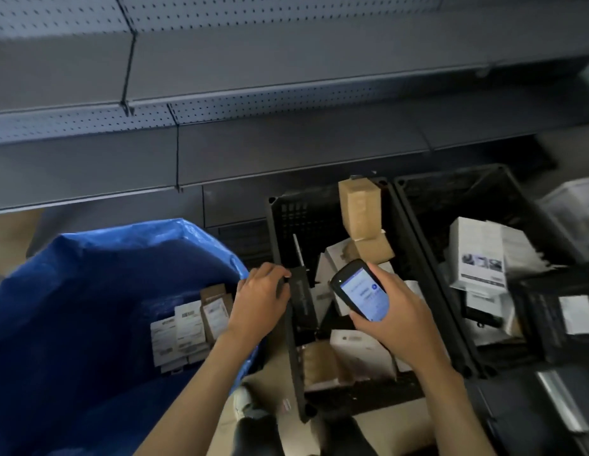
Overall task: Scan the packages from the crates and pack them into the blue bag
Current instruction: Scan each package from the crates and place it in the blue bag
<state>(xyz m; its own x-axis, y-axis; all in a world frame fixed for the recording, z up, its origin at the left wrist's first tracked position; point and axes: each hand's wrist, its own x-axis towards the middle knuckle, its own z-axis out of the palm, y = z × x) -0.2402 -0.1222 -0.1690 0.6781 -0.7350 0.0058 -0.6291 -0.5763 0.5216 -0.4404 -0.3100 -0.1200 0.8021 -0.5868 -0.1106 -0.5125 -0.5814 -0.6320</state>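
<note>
1. Black plastic crate (296, 215) in the middle of the scene holds loose white and tan packages. A second crate (451, 195) touches it on the right, with white boxes (477, 251) inside.
2. Left hand (258, 299): its grip is closed over the far end of a slim dark package (301, 299) at the crate's left rim, just beside the blue bag (89, 291). Labelled packages (184, 327) already stand in the bag.
3. Right hand (398, 327): its grip is wrapped around a handheld scanner (360, 292), screen lit, above the crate's middle.
4. Likely risks: the slim package is held by one end only, so it could swing, catch on the rim, or slip out. No label shows on it, so a scan may miss until it is turned. The tall tan carton (360, 212) leans at the far side and may topple if its neighbours are disturbed.
5. Room to move: the bag's mouth gapes wide on the left, and the way there is short, straight over the crate rim. The bag's soft right edge sags under the left forearm and could fold inward. Grey shelving (286, 153) stands far behind, well apart.
</note>
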